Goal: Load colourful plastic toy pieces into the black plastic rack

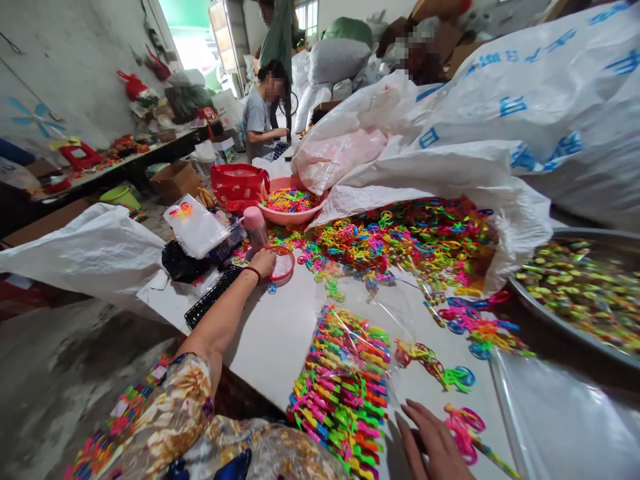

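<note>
My left hand (266,263), a red bracelet at its wrist, reaches over the near-left rim of a small red plastic basket (292,265) with white contents. Its fingers look curled, and what they hold, if anything, is hidden. My right hand (434,445) lies open at the table's near side, fingers stretched out, holding nothing. Just left of it is a clear plastic bag (345,393) packed with rows of colourful small plastic toys. Loose plastic toys (463,427) lie to its right. A small blue plastic ring (272,289) sits beside the basket.
A heap of colourful plastic pieces (400,243) spills from a white woven sack (525,207). A large metal basin (590,293) of small pieces stands right, near clear bags (565,413). A pink bottle (255,227) and pink basin (293,212) stand behind the basket. Another person (260,117) sits beyond.
</note>
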Available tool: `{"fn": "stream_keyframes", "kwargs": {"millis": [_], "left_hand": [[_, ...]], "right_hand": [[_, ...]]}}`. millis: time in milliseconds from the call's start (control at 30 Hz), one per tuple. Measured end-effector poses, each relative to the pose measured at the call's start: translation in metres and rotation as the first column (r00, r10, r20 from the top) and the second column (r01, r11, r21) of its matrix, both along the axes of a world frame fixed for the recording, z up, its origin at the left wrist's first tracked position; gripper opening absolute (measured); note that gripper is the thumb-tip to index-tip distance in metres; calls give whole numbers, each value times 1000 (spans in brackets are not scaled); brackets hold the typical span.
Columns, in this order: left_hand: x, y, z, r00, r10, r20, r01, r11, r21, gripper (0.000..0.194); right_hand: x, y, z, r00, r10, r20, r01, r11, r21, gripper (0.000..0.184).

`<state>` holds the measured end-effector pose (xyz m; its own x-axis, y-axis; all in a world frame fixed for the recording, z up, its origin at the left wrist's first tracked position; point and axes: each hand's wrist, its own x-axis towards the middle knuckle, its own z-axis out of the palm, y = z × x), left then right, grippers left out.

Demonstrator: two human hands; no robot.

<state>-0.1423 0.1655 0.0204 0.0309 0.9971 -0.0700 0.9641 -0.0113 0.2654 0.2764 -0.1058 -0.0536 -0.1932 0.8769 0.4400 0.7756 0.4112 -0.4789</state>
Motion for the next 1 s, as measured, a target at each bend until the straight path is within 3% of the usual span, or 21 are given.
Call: {"fn": "stream_keyframes", "kwargs": {"millis": [133, 267, 400, 467, 533, 567, 600, 733, 900, 1000], "left_hand": [[-4, -5, 5, 995, 28, 94, -36, 996, 81, 26], [-7, -18, 17, 965, 74, 253, -135, 963, 232, 22], [9, -51, 27, 890, 117, 440, -272, 911, 309, 25], [28, -82, 32, 809, 73, 583, -254, 938, 235, 26], [52, -122, 37, 596, 11, 803, -117, 990, 73, 26], [65, -142, 40, 519, 12, 854, -47, 999, 15, 25], [77, -161, 42, 489, 8, 872, 10, 1000, -15, 23], [118, -205, 43, 552, -107, 827, 173, 985, 12, 15], [139, -209, 27, 718, -325, 616, 275, 945, 179, 7], [145, -208, 21, 810, -389, 438, 307, 919, 249, 9]], "right_hand": [[-5, -4, 10, 1000, -8, -11, 8, 1000, -6, 35], [-21, -3, 33, 999, -44, -10, 45, 998, 54, 33], [-40, 5, 59, 1000, 0, -9, 1, 997, 83, 33], [-50, 11, 66, 1000, 9, -21, -7, 996, 94, 30], [-59, 19, 70, 999, -1, -33, 3, 996, 84, 27], [-61, 22, 71, 999, -1, -38, 4, 998, 70, 27], [-63, 26, 71, 999, 8, -49, -6, 999, 51, 26], [-60, 39, 73, 985, 57, -161, -62, 998, -26, 21], [-56, 50, 71, 994, 7, -106, -10, 1000, -27, 18], [-60, 53, 70, 994, -30, -104, 27, 999, -25, 21]]}}
